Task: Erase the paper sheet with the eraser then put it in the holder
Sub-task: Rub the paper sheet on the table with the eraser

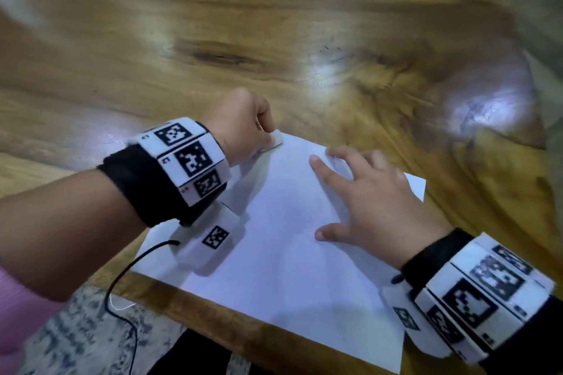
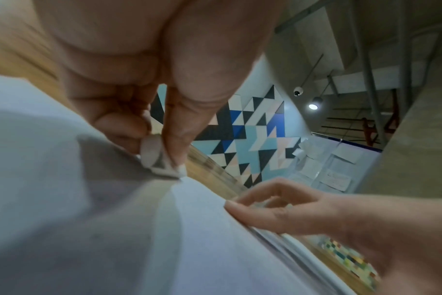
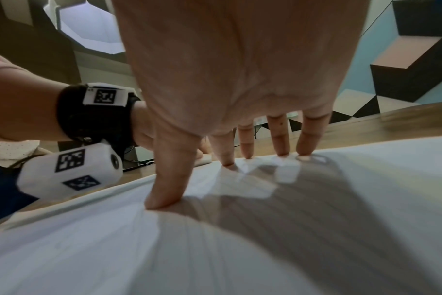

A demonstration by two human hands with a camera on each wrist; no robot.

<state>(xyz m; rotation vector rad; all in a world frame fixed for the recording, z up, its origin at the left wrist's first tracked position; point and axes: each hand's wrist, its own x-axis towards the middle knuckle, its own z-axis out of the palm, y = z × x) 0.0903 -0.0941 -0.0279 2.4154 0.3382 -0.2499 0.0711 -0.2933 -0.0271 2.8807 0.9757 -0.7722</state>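
Wrist bands printed with black-and-white marker squares (image 1: pixel 190 158) are worn on both forearms, closest to the head camera. Beyond them, a white paper sheet (image 1: pixel 283 268) is laid flat on the wooden tabletop (image 1: pixel 213 49), with its near edge reaching the tabletop's front edge. A small white eraser (image 2: pixel 159 159) is pinched between the thumb and curled fingers of the left hand (image 1: pixel 243 125), so the left grip is closed on it. The eraser's lower end is pressed against the sheet at the far left corner, directly under the grip. The right hand (image 1: pixel 374 207) is spread flat on the sheet, to the right of the left grip and well apart from the eraser; its grip is open, with straight fingertips (image 3: pixel 304 155) and the thumb pressed onto the paper near the far edge. No holder can be made out in these views.
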